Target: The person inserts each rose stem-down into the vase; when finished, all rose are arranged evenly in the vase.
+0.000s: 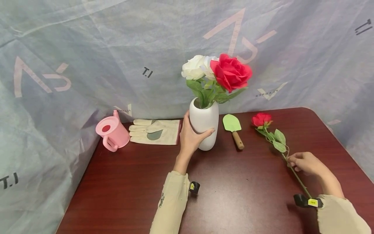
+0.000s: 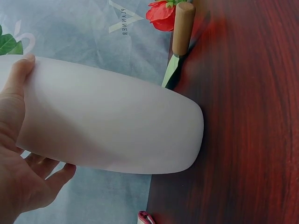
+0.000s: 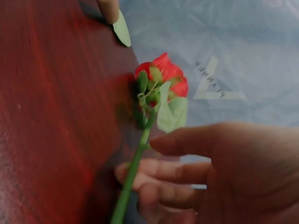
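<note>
My left hand (image 1: 191, 135) grips a tall white vase (image 1: 205, 125) around its side, the thumb lying across the front. In the left wrist view the vase (image 2: 112, 116) fills the middle, its base at the dark red table. Out of the vase's mouth rise white roses (image 1: 195, 67) and one large red rose (image 1: 230, 72) with green leaves. At the right, my right hand (image 1: 305, 164) pinches the green stem of a second red rose (image 1: 262, 120). In the right wrist view thumb and fingers lie around that stem (image 3: 135, 168), below its leaves and bloom.
Between vase and loose rose lies a trowel (image 1: 232, 123) with a light green blade and wooden handle. Left of the vase are pale work gloves (image 1: 155, 131), then a pink watering can (image 1: 115, 131). A grey printed cloth (image 1: 117, 48) hangs behind the table (image 1: 233, 188).
</note>
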### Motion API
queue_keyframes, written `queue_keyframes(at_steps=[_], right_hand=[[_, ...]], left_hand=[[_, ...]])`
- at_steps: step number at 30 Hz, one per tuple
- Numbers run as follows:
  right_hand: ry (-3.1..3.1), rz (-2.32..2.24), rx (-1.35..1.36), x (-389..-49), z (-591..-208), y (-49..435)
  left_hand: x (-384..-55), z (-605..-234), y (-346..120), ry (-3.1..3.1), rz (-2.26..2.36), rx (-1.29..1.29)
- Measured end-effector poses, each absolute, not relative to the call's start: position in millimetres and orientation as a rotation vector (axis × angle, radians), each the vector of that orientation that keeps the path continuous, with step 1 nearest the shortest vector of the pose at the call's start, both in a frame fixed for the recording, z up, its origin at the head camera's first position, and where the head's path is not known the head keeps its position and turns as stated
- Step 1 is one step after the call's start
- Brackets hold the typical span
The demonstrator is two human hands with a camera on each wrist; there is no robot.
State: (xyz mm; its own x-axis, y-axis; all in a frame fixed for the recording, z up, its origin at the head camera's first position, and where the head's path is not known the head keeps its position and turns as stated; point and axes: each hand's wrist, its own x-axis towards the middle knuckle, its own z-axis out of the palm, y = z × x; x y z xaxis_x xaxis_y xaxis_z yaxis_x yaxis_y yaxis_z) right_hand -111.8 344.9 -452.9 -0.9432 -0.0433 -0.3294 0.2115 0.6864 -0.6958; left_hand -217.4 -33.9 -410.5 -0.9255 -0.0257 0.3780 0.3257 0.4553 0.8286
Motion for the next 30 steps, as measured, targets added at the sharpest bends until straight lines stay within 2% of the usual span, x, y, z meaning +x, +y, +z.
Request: queue_keyframes(at_steps=[6, 16, 24, 30], right_hand=[[2.407, -1.408, 0.05, -110.3, -466.1, 345.6], [1.798, -2.258, -0.09, -100.8, -472.8, 330.2], [1.381, -2.745, -0.211, -103.0, -439.1, 291.7], [1.225, -3.135, -0.145, -106.2, -396.1, 246.1]], left_hand=[[-217.6, -411.6, -34.2, -2.366, -1.465, -0.264], [-217.3, -411.2, -34.2, -2.368, -1.459, -0.264], [-216.4, -410.5, -33.1, -2.359, -1.447, -0.251], [-215.7, -410.2, -33.1, -2.357, -1.45, -0.247]])
